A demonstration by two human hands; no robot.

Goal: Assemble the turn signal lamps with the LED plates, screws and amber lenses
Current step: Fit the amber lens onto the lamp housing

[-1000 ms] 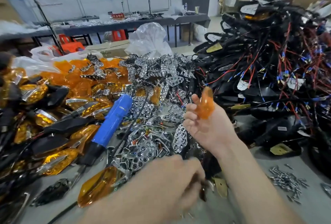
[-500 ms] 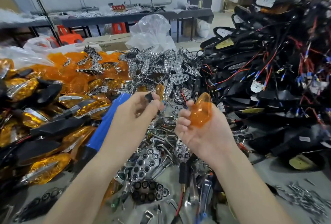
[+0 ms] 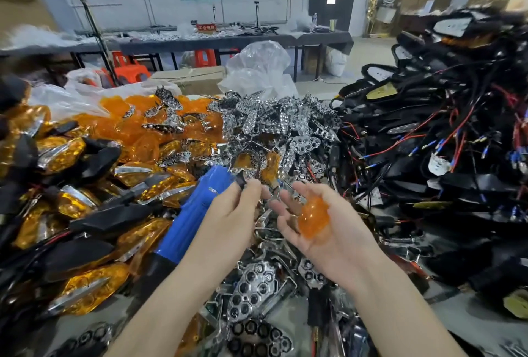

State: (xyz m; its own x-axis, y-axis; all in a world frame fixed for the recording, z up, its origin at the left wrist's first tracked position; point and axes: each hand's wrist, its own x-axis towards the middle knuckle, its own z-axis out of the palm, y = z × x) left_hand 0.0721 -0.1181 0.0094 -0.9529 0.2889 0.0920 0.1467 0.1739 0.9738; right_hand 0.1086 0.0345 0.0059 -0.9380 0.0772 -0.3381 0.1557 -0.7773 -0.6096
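An amber lens (image 3: 313, 217) lies in the palm of my right hand (image 3: 320, 231), which faces up with its fingers loosely curled around it. My left hand (image 3: 231, 214) pinches a small black part (image 3: 241, 179) between thumb and fingertips, just left of my right fingertips. Both hands hover over a heap of chrome LED plates (image 3: 257, 291). A blue electric screwdriver (image 3: 197, 211) lies under my left forearm.
Finished amber-and-black lamps (image 3: 71, 214) are piled at the left. Loose amber lenses (image 3: 137, 125) and more chrome plates (image 3: 274, 125) fill the middle back. Black housings with red and black wires (image 3: 445, 156) tower at the right. Plastic bags (image 3: 257, 71) sit behind.
My left hand rose from the table's near edge with the small black part and came beside my right hand. The lens tipped from upright at my fingertips down into my right palm.
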